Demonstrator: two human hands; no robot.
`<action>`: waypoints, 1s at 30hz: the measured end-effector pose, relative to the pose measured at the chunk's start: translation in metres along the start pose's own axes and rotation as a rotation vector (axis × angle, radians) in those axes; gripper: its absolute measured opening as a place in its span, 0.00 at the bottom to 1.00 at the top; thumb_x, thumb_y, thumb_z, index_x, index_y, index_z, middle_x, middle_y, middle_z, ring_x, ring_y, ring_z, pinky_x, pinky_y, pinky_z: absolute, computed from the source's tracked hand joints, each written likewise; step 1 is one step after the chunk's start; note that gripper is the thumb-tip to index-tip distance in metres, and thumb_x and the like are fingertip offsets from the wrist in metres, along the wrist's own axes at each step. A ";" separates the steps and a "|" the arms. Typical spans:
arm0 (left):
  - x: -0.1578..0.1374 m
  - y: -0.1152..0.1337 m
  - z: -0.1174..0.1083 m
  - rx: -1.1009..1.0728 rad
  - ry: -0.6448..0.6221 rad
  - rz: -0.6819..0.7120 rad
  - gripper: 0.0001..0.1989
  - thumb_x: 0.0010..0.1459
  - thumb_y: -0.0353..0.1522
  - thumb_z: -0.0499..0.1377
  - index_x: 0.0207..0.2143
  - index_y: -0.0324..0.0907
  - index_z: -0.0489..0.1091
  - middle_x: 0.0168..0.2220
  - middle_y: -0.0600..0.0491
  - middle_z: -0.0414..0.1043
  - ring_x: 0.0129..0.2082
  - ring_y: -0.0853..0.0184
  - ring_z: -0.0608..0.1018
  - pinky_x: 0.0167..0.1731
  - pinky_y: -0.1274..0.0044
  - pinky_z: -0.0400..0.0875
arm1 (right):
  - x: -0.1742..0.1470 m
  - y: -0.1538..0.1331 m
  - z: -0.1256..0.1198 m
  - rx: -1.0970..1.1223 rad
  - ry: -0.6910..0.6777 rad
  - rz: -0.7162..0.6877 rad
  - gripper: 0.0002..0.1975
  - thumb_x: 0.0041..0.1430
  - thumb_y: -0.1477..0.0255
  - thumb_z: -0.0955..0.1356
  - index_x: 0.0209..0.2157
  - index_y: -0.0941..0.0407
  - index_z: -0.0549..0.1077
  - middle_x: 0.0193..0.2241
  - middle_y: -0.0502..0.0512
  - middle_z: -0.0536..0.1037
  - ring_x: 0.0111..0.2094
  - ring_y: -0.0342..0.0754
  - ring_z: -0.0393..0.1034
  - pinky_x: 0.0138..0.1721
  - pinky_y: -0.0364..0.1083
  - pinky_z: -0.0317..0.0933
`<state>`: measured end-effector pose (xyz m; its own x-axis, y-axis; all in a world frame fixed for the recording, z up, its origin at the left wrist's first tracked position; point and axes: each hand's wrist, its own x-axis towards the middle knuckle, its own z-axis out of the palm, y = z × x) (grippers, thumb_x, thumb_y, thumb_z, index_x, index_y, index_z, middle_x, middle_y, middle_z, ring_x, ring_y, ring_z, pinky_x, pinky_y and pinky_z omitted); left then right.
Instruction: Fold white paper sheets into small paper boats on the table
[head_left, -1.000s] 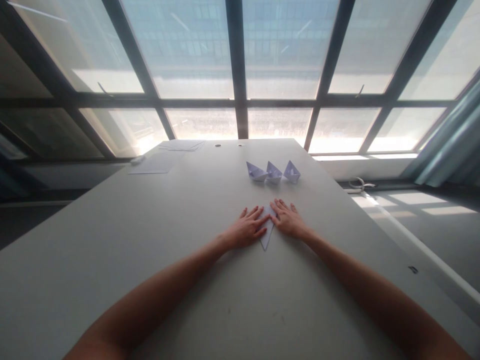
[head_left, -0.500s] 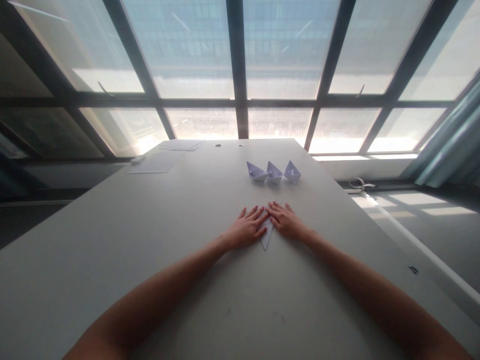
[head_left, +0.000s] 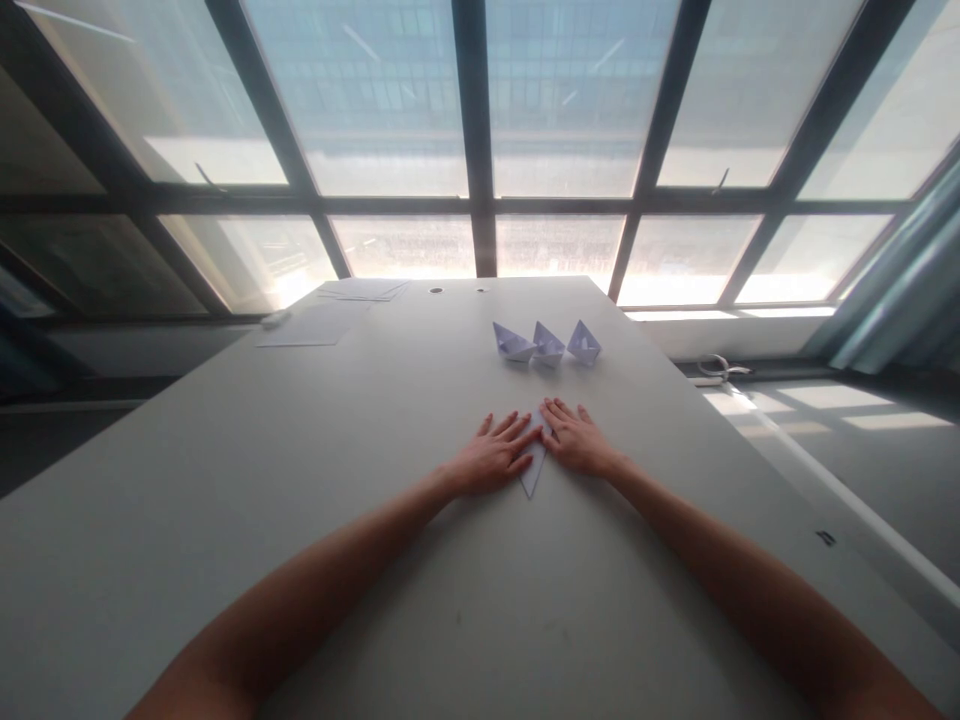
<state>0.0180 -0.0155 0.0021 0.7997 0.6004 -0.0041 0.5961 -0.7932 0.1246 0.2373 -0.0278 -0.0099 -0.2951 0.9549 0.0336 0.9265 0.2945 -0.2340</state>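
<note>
A folded piece of white paper (head_left: 533, 473) lies flat on the table, its pointed end toward me. My left hand (head_left: 495, 455) rests on its left side with fingers spread. Along the paper's right edge lies my right hand (head_left: 576, 440), flat with fingers stretched out. Both hands cover much of the paper, so its full shape is hidden. Beyond my hands stand three folded paper boats: a left one (head_left: 513, 344), a middle one (head_left: 548, 346) close against it, and a right one (head_left: 584, 343) slightly apart.
Flat white sheets (head_left: 309, 327) lie at the table's far left, with more paper (head_left: 364, 291) behind them. The white table (head_left: 225, 480) reaches toward the windows. A small dark object (head_left: 826, 538) is near its right edge. A curtain (head_left: 892, 280) hangs at the right.
My right hand has slid slightly away from me and to the right, apart from the left fingertips. My left hand stays almost still on the paper. The boats have not moved.
</note>
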 end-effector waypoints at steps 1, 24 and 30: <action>0.000 0.000 0.000 0.004 0.003 -0.001 0.29 0.70 0.48 0.37 0.69 0.52 0.42 0.71 0.51 0.38 0.70 0.57 0.41 0.64 0.55 0.35 | 0.000 0.001 0.000 0.002 0.002 0.000 0.31 0.68 0.59 0.53 0.68 0.58 0.49 0.69 0.57 0.46 0.69 0.52 0.36 0.66 0.60 0.31; -0.001 0.004 -0.007 -0.030 -0.021 -0.011 0.25 0.70 0.46 0.39 0.68 0.61 0.44 0.71 0.55 0.37 0.70 0.56 0.42 0.64 0.54 0.35 | 0.006 0.006 0.007 0.071 0.188 0.302 0.32 0.68 0.60 0.55 0.67 0.63 0.50 0.68 0.67 0.49 0.68 0.57 0.40 0.64 0.67 0.30; -0.002 0.004 -0.006 -0.032 -0.002 0.000 0.25 0.70 0.46 0.39 0.68 0.60 0.45 0.71 0.55 0.37 0.70 0.57 0.41 0.64 0.54 0.35 | -0.001 0.001 -0.006 0.161 0.215 -0.092 0.28 0.70 0.65 0.53 0.68 0.59 0.50 0.68 0.60 0.49 0.69 0.49 0.39 0.66 0.56 0.37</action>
<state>0.0180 -0.0189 0.0089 0.7997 0.6004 -0.0061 0.5938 -0.7892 0.1566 0.2400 -0.0283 -0.0043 -0.3042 0.9156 0.2630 0.8439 0.3871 -0.3714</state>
